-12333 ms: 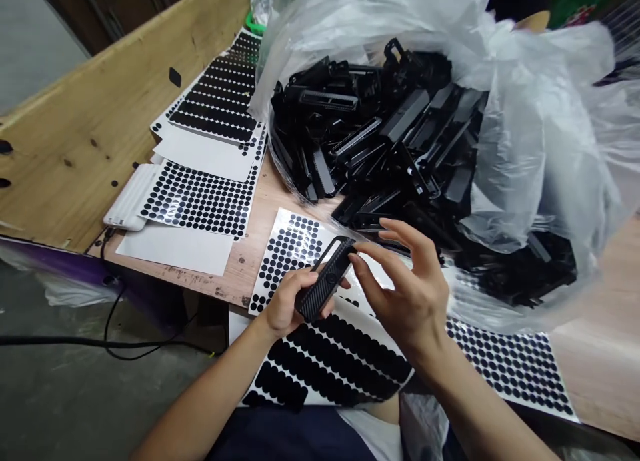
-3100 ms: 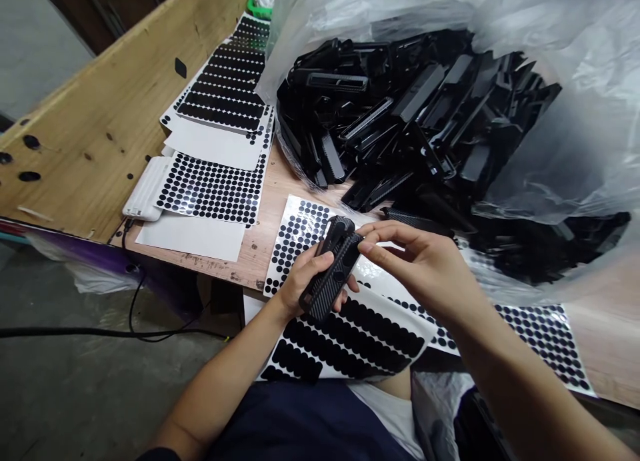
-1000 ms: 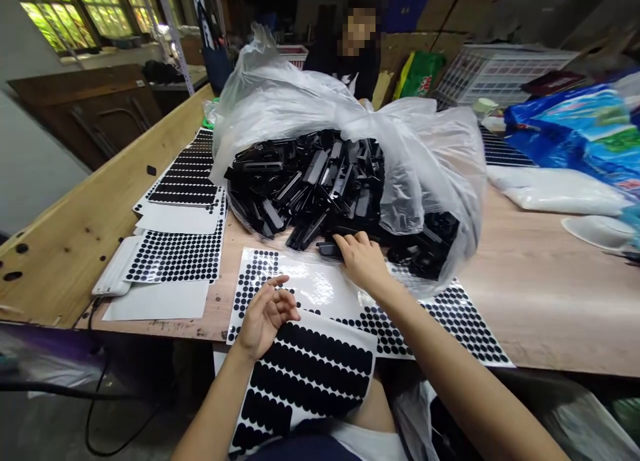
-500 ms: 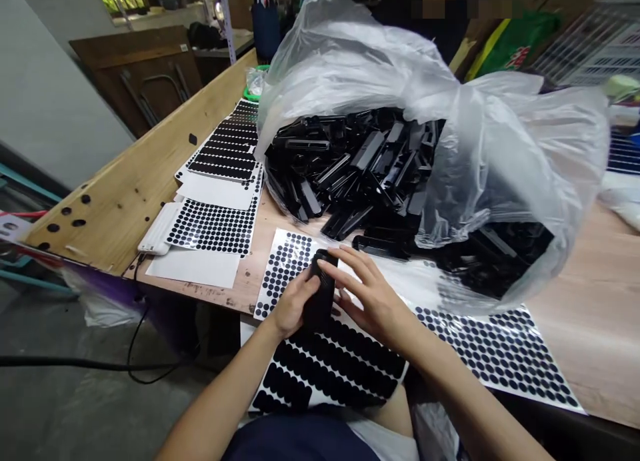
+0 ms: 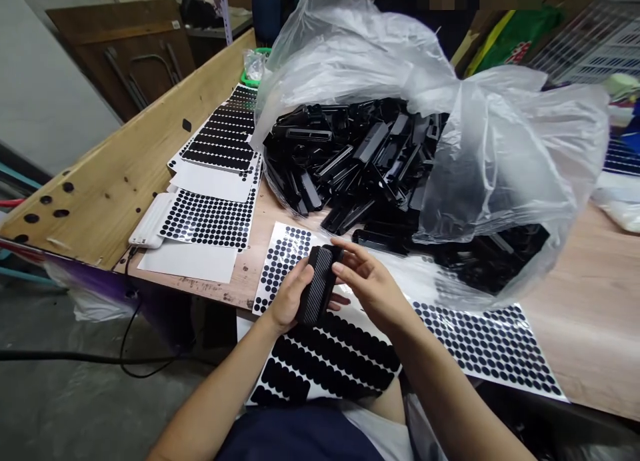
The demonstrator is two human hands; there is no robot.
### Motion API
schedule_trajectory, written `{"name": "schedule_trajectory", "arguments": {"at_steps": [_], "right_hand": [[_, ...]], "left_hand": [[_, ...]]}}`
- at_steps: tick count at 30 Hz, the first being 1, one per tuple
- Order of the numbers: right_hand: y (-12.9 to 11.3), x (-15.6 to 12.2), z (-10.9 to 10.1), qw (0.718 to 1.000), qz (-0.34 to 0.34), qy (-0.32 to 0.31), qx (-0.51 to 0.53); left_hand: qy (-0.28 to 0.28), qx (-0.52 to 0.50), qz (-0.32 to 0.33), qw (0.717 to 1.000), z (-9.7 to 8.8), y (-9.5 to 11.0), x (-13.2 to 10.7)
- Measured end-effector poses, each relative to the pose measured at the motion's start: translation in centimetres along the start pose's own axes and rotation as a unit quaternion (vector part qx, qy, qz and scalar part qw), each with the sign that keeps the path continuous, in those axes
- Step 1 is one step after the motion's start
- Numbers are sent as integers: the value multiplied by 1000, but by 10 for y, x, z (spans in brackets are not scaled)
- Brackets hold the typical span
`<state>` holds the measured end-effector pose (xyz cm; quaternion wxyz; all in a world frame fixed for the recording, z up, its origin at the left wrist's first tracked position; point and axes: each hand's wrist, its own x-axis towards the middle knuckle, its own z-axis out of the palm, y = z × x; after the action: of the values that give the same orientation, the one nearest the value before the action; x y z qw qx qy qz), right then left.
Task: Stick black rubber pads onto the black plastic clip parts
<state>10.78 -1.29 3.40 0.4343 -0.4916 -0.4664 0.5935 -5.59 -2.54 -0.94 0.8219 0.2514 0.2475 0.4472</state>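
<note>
My left hand (image 5: 289, 297) is wrapped round a black ribbed plastic part (image 5: 316, 286), held upright above a sheet of black oval stickers (image 5: 330, 368) on my lap. My right hand (image 5: 371, 286) touches the part's right side with its fingertips, fingers curled against it. Behind them lies a sheet of small black round stickers (image 5: 480, 344) with a bare glossy patch. A big clear plastic bag (image 5: 480, 148) heaped with black plastic parts (image 5: 360, 154) lies just beyond my hands.
More sticker sheets (image 5: 213, 214) and a white ribbed block (image 5: 150, 221) lie at the left on the wooden table (image 5: 590, 328). A raised wooden board (image 5: 120, 161) borders the left side. A black cable (image 5: 75, 358) runs over the floor. A person sits beyond the bag.
One second ago my right hand reached into the parts by the bag and my left hand was empty. Now both hands hold a black part over the oval sticker sheet.
</note>
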Motion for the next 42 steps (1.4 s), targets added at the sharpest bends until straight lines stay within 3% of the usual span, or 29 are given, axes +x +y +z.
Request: {"name": "schedule_trajectory", "arguments": {"at_steps": [5, 8, 10, 13, 14, 15, 16, 20, 23, 31, 35, 37, 42], "right_hand": [[-18, 6, -30, 989, -31, 139, -39], [-31, 10, -56, 959, -100, 180, -195], [-37, 13, -68, 895, -142, 162, -390], [-33, 17, -68, 762, -131, 60, -631], [-28, 18, -62, 733, -125, 32, -667], [-22, 18, -55, 723, -124, 15, -680], [-15, 18, -47, 727, -128, 5, -674], [11, 16, -16, 791, -120, -47, -598], [20, 19, -8, 810, -100, -71, -574], [2, 28, -17, 889, -48, -91, -445], [-13, 16, -11, 978, 59, -68, -189], [-19, 12, -5, 986, 120, -68, -95], [-23, 12, 10, 981, 144, -52, -120]], "left_hand": [[31, -17, 9, 999, 3, 4, -1], [44, -21, 11, 999, 3, 7, -2], [46, -27, 23, 998, 1, 8, -2], [52, -68, 35, 996, 0, 8, -1], [53, -87, 36, 994, -1, 8, 0], [52, -102, 37, 993, -1, 7, 0], [51, -111, 39, 992, -1, 7, 0], [49, -80, 48, 994, -4, 3, 0], [28, -37, 37, 998, -8, -1, 0], [-3, 7, 27, 1000, -9, -2, 1], [-7, 13, 30, 999, -9, -6, 2], [3, 6, 27, 1000, -9, -7, 3], [30, -4, 33, 999, -8, -9, 4]]}}
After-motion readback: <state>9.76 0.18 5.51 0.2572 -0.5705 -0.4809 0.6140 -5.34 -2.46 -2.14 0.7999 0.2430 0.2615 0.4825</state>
